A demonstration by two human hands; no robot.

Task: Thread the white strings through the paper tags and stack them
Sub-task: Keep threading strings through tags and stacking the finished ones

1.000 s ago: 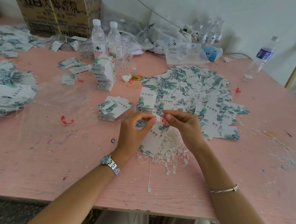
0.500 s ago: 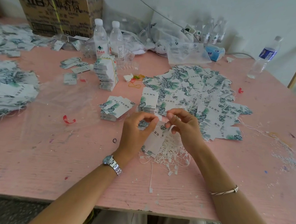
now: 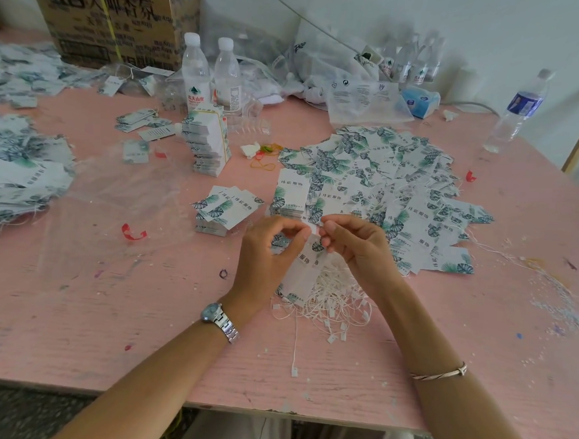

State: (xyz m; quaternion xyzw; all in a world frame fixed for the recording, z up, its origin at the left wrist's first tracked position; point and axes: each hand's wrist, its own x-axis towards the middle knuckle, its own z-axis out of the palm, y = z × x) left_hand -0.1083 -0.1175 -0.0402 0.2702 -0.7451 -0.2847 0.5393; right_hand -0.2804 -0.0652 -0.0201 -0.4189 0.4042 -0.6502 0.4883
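My left hand (image 3: 268, 252) pinches the top edge of a white paper tag (image 3: 303, 271) printed with green leaves, which hangs down over a heap of white strings (image 3: 330, 297). My right hand (image 3: 355, 244) meets it from the right, its thumb and fingers pinched at the same top edge; whether a string is between them is too small to tell. Behind my hands lies a wide spread of tags with strings (image 3: 386, 185). A small stack of tags (image 3: 225, 209) sits left of my hands, and another neat stack (image 3: 291, 195) lies just behind them.
A tall banded block of tags (image 3: 206, 141) stands further back, by two water bottles (image 3: 209, 73) and a cardboard box (image 3: 114, 11). More tags are heaped at the left edge (image 3: 14, 165). A clear plastic sheet (image 3: 111, 200) lies left; a bottle (image 3: 516, 111) stands far right.
Both hands stay pinched together at the tag's top edge; the fingertips have shifted only slightly, and the tag hangs in the same place.
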